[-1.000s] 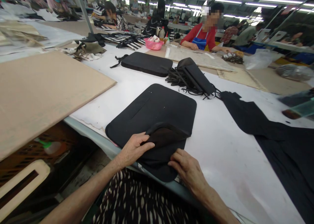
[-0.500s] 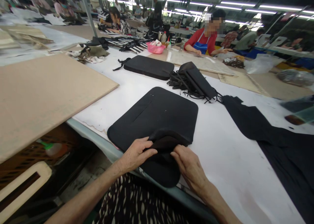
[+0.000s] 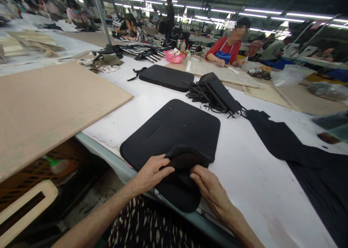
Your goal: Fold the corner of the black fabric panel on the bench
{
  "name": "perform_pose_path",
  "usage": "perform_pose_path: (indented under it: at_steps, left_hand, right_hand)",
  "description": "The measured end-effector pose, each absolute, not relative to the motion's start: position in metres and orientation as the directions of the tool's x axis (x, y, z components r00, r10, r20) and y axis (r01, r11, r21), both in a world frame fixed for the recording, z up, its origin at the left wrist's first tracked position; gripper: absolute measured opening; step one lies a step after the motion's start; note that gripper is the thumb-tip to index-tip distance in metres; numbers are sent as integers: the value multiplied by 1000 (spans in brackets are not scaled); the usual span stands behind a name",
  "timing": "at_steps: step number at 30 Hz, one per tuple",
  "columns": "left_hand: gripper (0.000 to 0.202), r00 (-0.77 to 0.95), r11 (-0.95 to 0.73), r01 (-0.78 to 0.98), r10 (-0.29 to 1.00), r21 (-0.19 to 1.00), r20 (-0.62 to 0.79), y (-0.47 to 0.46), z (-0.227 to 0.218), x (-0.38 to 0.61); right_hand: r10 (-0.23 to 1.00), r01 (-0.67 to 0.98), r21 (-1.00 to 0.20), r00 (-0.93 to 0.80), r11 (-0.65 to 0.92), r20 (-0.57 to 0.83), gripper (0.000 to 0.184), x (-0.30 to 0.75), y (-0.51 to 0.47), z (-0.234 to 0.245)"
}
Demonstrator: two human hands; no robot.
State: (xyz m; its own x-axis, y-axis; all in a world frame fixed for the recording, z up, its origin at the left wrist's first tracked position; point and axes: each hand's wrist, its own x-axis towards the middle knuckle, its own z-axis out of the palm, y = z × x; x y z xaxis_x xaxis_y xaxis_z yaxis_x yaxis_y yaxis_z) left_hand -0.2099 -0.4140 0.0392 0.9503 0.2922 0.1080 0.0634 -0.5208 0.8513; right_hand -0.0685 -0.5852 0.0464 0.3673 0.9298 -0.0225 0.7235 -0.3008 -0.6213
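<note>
A black fabric panel (image 3: 179,128) with rounded corners and a slit lies on the white tabletop, its near end overhanging the table edge. Close to that end a flap of its fabric (image 3: 187,156) is lifted into a fold. My left hand (image 3: 153,170) grips the fold's left side between thumb and fingers. At the right side of the same fold, my right hand (image 3: 209,184) pinches the fabric with curled fingers. The fingertips of both hands are partly hidden by the cloth.
Beyond the panel lie a stack of black panels (image 3: 165,77) and a bundle of black strips (image 3: 217,94). Black cloth (image 3: 301,157) covers the right side. A beige board (image 3: 59,106) lies left. Across the table, a person in a red top (image 3: 228,49) works near a pink basket (image 3: 174,56).
The view has tilted slightly, so everything sits a little lower. Both hands keep their hold on the fold, which has shifted only slightly.
</note>
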Motion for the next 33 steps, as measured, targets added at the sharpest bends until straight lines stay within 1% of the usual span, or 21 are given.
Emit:
perform_pose_path:
  at_steps: [3, 6, 8, 10, 12, 15, 18, 19, 22, 25, 27, 30, 31, 33]
  left_hand:
    - [31, 945, -516, 81, 311, 853, 98, -414, 37, -209]
    - [29, 942, -511, 72, 317, 857, 109, -415, 34, -209]
    - [29, 941, -514, 70, 320, 855, 115, -415, 33, -210]
    - [29, 941, -518, 71, 317, 853, 115, -415, 34, -210]
    - [29, 942, -519, 69, 314, 852, 115, -415, 35, -210]
    - [28, 942, -513, 63, 313, 856, 118, -415, 37, -210]
    - [27, 943, -509, 60, 312, 858, 119, -414, 36, -209]
    - [27, 942, -510, 61, 313, 858, 119, -414, 36, -209]
    - [28, 943, -510, 60, 312, 858, 120, -414, 35, -209]
    - [29, 942, -512, 54, 310, 858, 126, -414, 37, -209]
    - [29, 942, -514, 52, 310, 856, 128, -414, 38, -210]
    - [28, 943, -511, 51, 309, 858, 128, -415, 39, -209]
    - [29, 943, -510, 52, 309, 859, 127, -415, 39, -209]
    - [30, 943, -510, 56, 309, 858, 123, -415, 39, -209]
  right_hand:
    - [942, 688, -670, 332, -279, -52, 34, -68, -590, 49]
    - [958, 664, -711, 284, -230, -45, 46, -67, -596, 50]
    - [964, 665, -712, 257, -227, -67, 53, -67, -600, 52]
    - [967, 703, -670, 232, -239, -101, 58, -68, -603, 53]
    - [971, 768, -597, 210, -234, -110, 52, -69, -606, 54]
    - [975, 830, -512, 198, -222, -101, 31, -69, -607, 51]
    - [978, 850, -483, 192, -210, -88, 8, -67, -604, 44]
    - [980, 855, -480, 186, -198, -73, 4, -67, -603, 41]
    - [984, 857, -488, 176, -168, -29, 15, -65, -600, 37]
    - [981, 858, -483, 194, -177, -15, 22, -67, -597, 41]
    - [978, 886, -426, 210, -186, 11, 25, -68, -595, 48]
    - [970, 937, -284, 234, -205, 70, 28, -72, -591, 58]
    - [967, 942, -257, 241, -214, 79, 28, -73, -590, 61]
    - [963, 933, -272, 262, -235, 66, 28, -75, -587, 63]
